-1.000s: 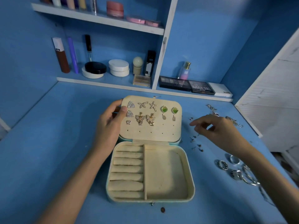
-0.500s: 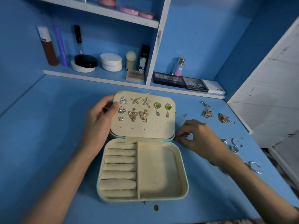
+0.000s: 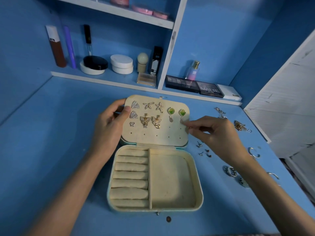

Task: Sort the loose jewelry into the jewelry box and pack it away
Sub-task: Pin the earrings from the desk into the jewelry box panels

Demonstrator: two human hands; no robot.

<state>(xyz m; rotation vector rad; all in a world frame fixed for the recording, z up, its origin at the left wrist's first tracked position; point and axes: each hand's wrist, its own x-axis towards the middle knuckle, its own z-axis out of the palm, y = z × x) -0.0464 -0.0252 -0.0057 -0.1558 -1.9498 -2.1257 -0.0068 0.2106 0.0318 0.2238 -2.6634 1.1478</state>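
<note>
The cream jewelry box [image 3: 198, 186] lies open on the blue table, with ring rolls on the left and an empty compartment on the right. Its raised lid panel [image 3: 156, 133] carries several pinned earrings [image 3: 150, 120]. My left hand [image 3: 109, 128] grips the lid's left edge, thumb on the panel. My right hand [image 3: 216, 133] pinches something tiny at the lid's right edge, below the green earrings; the item is mostly hidden by my fingertips. Loose studs [image 3: 204, 151], silver rings [image 3: 231, 171] and chains [image 3: 240, 126] lie to the right of the box.
Cosmetics stand on the back shelf: a brown tube [image 3: 56, 46], round jars [image 3: 121, 63], palettes [image 3: 194, 85] and a perfume bottle [image 3: 192, 70]. A white cabinet [image 3: 286, 103] borders the table on the right. A small brown disc [image 3: 168, 219] lies in front of the box.
My right hand went down to the loose studs beside the box, then rose with fingers pinched to the lid's right edge. My left hand kept holding the lid.
</note>
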